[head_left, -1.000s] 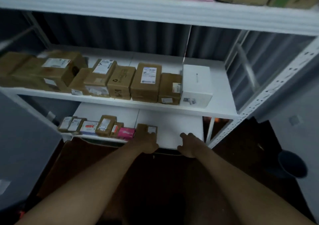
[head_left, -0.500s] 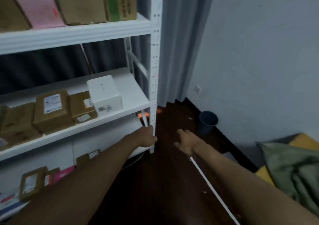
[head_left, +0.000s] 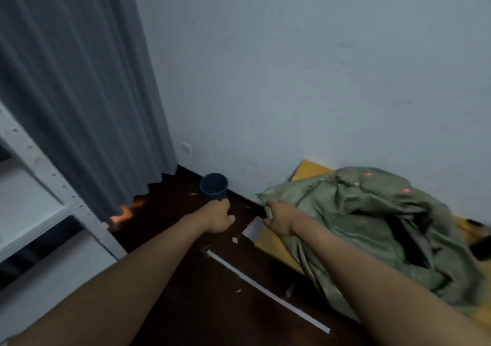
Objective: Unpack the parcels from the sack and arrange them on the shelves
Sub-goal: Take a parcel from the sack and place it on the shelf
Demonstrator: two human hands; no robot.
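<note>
**Back to the sack for more**

Green sack [head_left: 372, 229] slumped at 4 o'clock on a yellow mat [head_left: 273, 242]. Right hand [head_left: 279, 219] touches its edge, grip unclear; left hand [head_left: 219, 217] loosely curled, empty. I'd spread the mouth two-handed before digging

No text, label, brand, number or sign can be read anywhere in this view; the small red marks on the green sack [head_left: 377, 229] are blurred specks, with no letters or figures to make out
</note>
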